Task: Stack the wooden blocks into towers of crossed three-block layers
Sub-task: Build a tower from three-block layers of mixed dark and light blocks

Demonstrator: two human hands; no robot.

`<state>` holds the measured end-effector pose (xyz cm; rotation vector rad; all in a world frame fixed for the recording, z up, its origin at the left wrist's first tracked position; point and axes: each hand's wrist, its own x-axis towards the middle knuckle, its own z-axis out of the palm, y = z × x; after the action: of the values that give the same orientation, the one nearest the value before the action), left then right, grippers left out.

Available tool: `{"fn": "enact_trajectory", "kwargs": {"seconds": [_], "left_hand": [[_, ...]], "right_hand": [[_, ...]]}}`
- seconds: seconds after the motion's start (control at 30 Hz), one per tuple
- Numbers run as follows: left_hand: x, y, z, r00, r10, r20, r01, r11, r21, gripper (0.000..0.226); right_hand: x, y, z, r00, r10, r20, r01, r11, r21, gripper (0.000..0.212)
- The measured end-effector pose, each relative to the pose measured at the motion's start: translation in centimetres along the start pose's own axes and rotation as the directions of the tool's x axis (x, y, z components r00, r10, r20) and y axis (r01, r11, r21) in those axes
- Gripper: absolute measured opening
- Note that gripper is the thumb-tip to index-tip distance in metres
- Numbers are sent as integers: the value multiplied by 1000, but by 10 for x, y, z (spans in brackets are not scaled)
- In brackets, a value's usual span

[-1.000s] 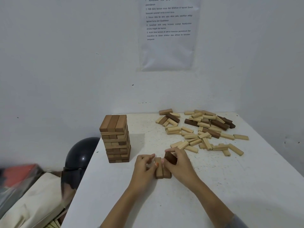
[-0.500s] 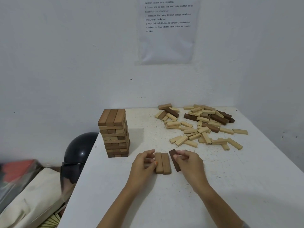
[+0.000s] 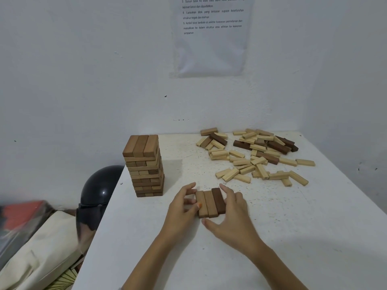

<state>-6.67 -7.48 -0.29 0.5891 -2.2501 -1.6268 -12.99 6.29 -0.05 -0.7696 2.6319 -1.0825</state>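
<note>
3-block layer [image 3: 210, 203] flat, long axes near-to-far; left hand [image 3: 182, 206], right hand [image 3: 232, 212] flank it.

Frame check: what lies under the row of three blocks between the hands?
Only the white table: the three-block row lies flat on it as a single layer, no blocks beneath. The left hand and right hand flank it; the contact surface itself is hidden.

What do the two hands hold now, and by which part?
Nothing is gripped. The left hand and the right hand press the outer long sides of the three-block layer.
</note>
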Motion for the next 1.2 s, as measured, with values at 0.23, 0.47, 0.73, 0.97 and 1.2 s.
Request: {"fn": "enact_trajectory", "kwargs": {"seconds": [0.23,0.47,0.73,0.97,1.2], "left_hand": [[-3,-6,-5,995,56,-88,-49,996,76,44],[-14,-11,-2,990,141,26,-140,917,373,71],[-12,-15,7,993,43,106,-108,644,757,87],[-11,-21,15,990,106,89,-135,588,798,92],[-10,-22,17,992,85,97,-129,578,806,91]], "right_hand": [[5,5,11,986,-126,-111,113,986,-121,92],[18,15,-15,963,-216,159,218,976,7,72],[16,40,-8,974,-186,132,227,854,-469,86],[18,40,8,975,-206,87,215,762,-611,71],[21,47,13,973,-217,72,212,738,-641,70]]}}
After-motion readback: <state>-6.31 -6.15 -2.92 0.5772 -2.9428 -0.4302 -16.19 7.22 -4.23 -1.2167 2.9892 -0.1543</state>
